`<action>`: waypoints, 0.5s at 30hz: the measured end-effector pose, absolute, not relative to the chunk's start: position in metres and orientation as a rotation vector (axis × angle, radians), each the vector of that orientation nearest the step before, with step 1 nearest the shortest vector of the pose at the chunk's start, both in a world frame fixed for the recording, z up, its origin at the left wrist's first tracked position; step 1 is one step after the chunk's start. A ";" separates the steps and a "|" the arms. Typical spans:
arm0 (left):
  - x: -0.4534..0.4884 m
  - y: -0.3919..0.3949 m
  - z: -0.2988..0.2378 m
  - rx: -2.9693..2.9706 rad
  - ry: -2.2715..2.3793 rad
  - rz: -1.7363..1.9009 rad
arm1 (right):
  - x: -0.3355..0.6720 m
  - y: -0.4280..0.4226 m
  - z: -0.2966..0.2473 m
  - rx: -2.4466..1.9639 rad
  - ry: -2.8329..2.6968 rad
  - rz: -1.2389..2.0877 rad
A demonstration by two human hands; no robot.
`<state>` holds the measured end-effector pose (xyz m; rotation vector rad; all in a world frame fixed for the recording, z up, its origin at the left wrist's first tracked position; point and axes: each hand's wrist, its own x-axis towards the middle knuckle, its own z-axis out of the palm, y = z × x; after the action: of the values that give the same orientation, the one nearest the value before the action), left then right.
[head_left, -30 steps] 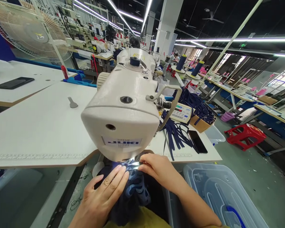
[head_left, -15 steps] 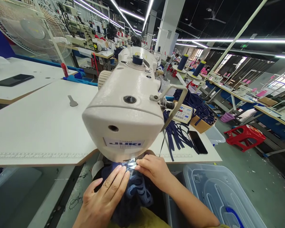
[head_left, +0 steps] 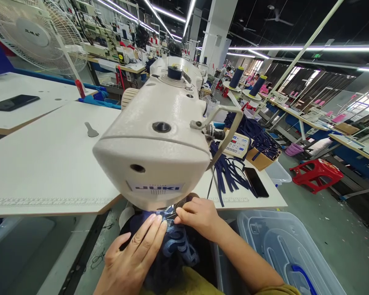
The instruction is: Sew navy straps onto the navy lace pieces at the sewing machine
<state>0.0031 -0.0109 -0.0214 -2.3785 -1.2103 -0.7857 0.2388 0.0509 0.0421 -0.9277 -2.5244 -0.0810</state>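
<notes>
My left hand (head_left: 135, 248) lies with its fingers stretched flat on dark blue fabric (head_left: 176, 243) with lighter blue curved patterning. The fabric bunches under the head of a white sewing machine (head_left: 152, 159). At its right edge, close under the machine, my right hand (head_left: 199, 217) is closed, thumb and forefinger pinched. A thin, dark sliver shows by those fingertips; I cannot make out what it is. The needle and presser foot are hidden behind the machine head.
Right of the machine are navy fabric strips (head_left: 224, 176), a control box (head_left: 236, 145) and a phone (head_left: 256, 182). A lidded clear plastic bin (head_left: 283, 246) stands below. On the left tabletop (head_left: 49, 164) lies a small metal piece (head_left: 91, 130); a fan (head_left: 33, 35) stands behind.
The view has shifted slightly, so the machine sits a little further left. The bright glint by my right fingertips is now dark. Both hands stay nearly in place.
</notes>
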 end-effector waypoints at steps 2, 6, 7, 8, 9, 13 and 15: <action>0.005 -0.011 -0.011 -2.371 -1.154 -0.815 | 0.238 0.050 0.046 -0.959 -2.497 0.086; 0.010 -0.015 0.011 -2.375 -1.245 -0.824 | 0.238 0.047 0.060 -1.049 -2.281 0.512; 0.012 -0.016 0.015 -2.374 -1.285 -0.806 | 0.238 0.046 0.063 -1.096 -2.235 0.572; 0.013 -0.016 0.017 -2.371 -1.310 -0.784 | 0.237 0.045 0.065 -1.138 -2.216 0.612; 0.013 -0.017 0.018 -2.366 -1.300 -0.772 | 0.236 0.044 0.067 -1.161 -2.227 0.635; 0.012 -0.015 0.014 -2.351 -1.184 -0.765 | 0.229 0.045 0.065 -1.083 -2.313 0.602; 0.013 -0.015 0.013 -2.349 -1.202 -0.748 | 0.224 0.046 0.061 -1.061 -2.320 0.566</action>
<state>0.0126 -0.0154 0.0128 -2.3494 -1.2017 -0.7475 0.2239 0.0459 0.0610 -1.0610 -2.3197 0.5655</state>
